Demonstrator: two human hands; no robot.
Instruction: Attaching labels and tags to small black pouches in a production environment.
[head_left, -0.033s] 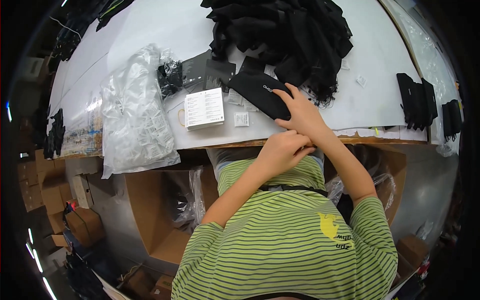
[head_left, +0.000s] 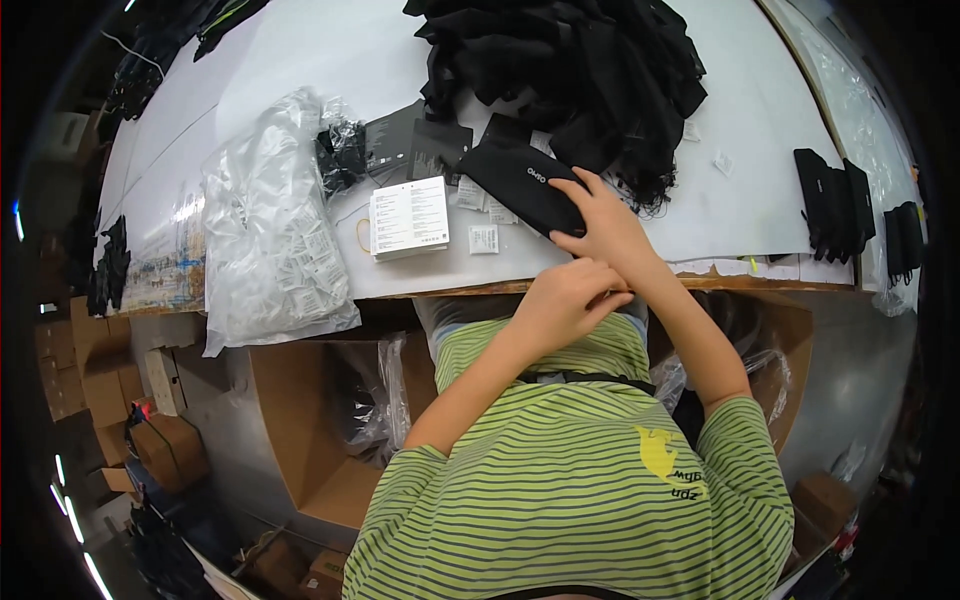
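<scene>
A flat black fabric piece point(head_left: 515, 180) with small white lettering lies slantwise near the table's front edge. My right hand point(head_left: 605, 220) grips its right end, with fingertips on top and the thumb at the lower edge. My left hand point(head_left: 565, 303) is curled against my right wrist, just off the table edge, and no object shows in it. To the left stands a stack of white printed cards point(head_left: 410, 218). Beside it lies a small white packet point(head_left: 483, 239), and more packets are partly covered by the black piece. Dark printed cards point(head_left: 440, 148) lie behind.
A large heap of black fabric goods point(head_left: 570, 80) covers the back middle. At left, a clear plastic bag point(head_left: 275, 230) full of white packets overhangs the edge. Folded black pieces point(head_left: 832, 205) lie at the right. Below the table is an open cardboard box point(head_left: 285, 430).
</scene>
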